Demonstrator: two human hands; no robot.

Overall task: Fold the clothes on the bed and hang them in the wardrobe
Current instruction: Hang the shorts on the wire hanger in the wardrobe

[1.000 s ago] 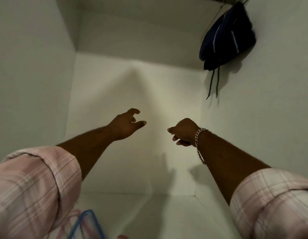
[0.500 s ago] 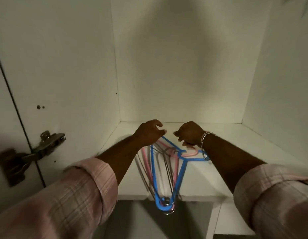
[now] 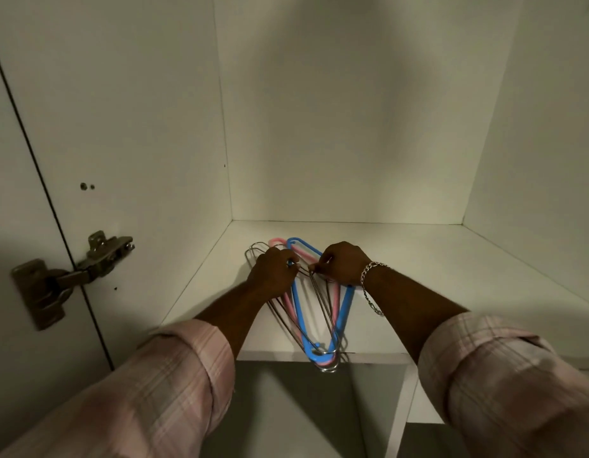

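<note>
Both hands are down on a stack of hangers on a white wardrobe shelf [image 3: 418, 259]: the left hand [image 3: 275, 276] lies curled over the left side of the stack with its fingers bent around the wires and plastic, and the right hand [image 3: 344, 264] pinches a thin wire hanger [image 3: 322, 309] between thumb and fingertips, just beside the left hand. Starting at the far left, an open wardrobe door carries a metal hinge [image 3: 71, 276] fixed across the gap to the white side panel [image 3: 137, 127], which has two small screw holes above the hinge. Next comes the left forearm, reaching out of a rolled pink plaid sleeve [image 3: 174, 385] over the shelf's front edge. The stack lies near the shelf's left side, running from mid-depth to the front edge, where its narrow ends poke slightly past the edge. In it, wire hangers sit leftmost, a pink hanger [image 3: 276, 241] shows at the far end and again near the front, and a blue hanger [image 3: 299, 312] lies on top as a long loop. To the right, the right wrist wears a silver chain bracelet [image 3: 370, 279], and its forearm also comes out of a rolled pink plaid sleeve. Below the shelf's front edge a white upright divider [image 3: 398, 408] separates two lower compartments.
</note>
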